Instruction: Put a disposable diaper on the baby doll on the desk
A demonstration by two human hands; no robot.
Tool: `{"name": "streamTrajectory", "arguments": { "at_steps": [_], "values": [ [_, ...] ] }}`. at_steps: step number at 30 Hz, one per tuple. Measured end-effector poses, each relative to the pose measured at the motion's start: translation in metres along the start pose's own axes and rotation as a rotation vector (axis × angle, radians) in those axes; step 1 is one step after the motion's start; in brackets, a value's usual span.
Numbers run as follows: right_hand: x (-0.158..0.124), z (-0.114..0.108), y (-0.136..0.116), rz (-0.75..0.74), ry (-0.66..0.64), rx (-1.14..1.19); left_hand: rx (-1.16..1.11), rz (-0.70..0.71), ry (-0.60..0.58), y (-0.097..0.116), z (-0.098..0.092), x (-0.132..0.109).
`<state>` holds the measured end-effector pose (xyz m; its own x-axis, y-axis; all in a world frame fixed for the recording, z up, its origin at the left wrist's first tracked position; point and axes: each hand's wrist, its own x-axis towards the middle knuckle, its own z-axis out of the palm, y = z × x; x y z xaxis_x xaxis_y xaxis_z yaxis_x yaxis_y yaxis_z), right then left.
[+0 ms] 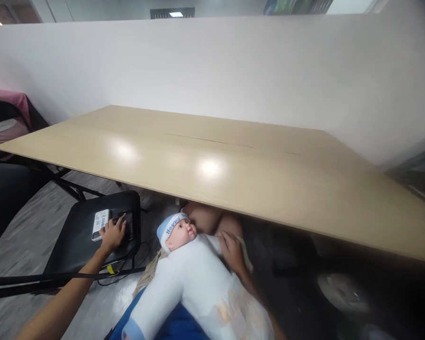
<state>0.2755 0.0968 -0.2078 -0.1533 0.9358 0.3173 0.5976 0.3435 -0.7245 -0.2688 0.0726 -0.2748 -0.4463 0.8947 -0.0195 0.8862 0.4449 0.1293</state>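
The baby doll (198, 278), lower centre, is touched by open right fingers (225, 240); left fingers (119, 223) are spread on a chair (78, 243).

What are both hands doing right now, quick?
Left hand: open, flat on a black device on the chair.
Right hand: resting on the doll; grip cannot be told.

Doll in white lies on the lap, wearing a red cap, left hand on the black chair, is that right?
No: the head view shows the cap is blue and white, not red. The doll does lie on the lap, left hand on the black chair.
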Motion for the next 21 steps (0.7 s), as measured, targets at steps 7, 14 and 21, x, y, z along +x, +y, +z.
{"name": "streamTrajectory", "arguments": {
  "at_steps": [7,14,21],
  "values": [
    [0.001,0.000,0.000,0.005,0.000,-0.007,-0.005,0.013,0.022,0.007,0.002,-0.030],
    [0.001,-0.001,-0.004,0.017,-0.008,-0.001,-0.009,0.030,0.020,0.012,-0.002,-0.039],
    [0.001,0.000,-0.004,0.034,0.000,0.014,-0.031,0.010,0.011,0.020,-0.004,-0.042]
  ]
}}
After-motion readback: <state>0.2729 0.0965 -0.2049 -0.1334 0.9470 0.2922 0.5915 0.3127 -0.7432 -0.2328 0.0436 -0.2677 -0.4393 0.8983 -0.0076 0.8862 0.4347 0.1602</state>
